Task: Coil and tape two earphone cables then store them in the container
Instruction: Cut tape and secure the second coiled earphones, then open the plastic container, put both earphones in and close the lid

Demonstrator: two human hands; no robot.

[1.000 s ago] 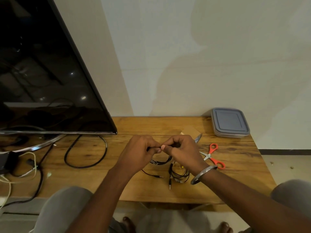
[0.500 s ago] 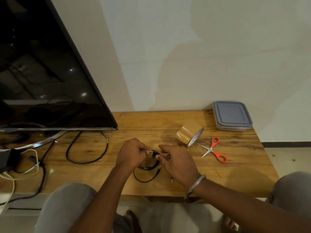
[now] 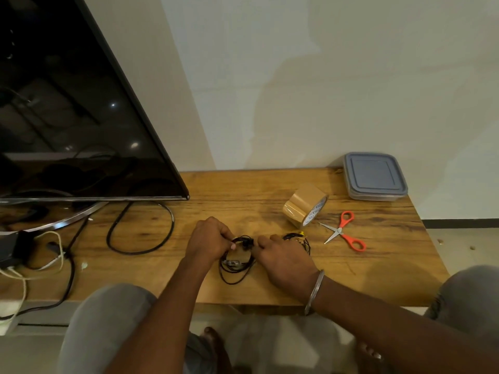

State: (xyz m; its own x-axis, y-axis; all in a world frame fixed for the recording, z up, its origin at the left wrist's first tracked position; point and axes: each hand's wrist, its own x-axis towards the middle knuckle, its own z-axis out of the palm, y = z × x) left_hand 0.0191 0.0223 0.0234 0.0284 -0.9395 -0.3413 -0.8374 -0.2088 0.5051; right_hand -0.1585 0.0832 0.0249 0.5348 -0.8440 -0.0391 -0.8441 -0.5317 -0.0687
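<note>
At the near middle of the desk (image 3: 243, 190), the coiled cable (image 3: 235, 261) has come down from mid-air and lies flat, pinched by the left hand (image 3: 209, 238). The right hand (image 3: 286, 259) has let go, its fingers loosely straight and holding nothing. The second cable (image 3: 293, 235) lies loose just beyond it, with the tape (image 3: 305, 205), scissors (image 3: 343, 233) and shut container (image 3: 375, 175) farther right, so taping looks next.

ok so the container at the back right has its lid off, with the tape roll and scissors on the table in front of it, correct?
Not quite. The head view shows the container with its lid on. The rest holds: the tape roll and scissors lie on the table in front of it.
</note>
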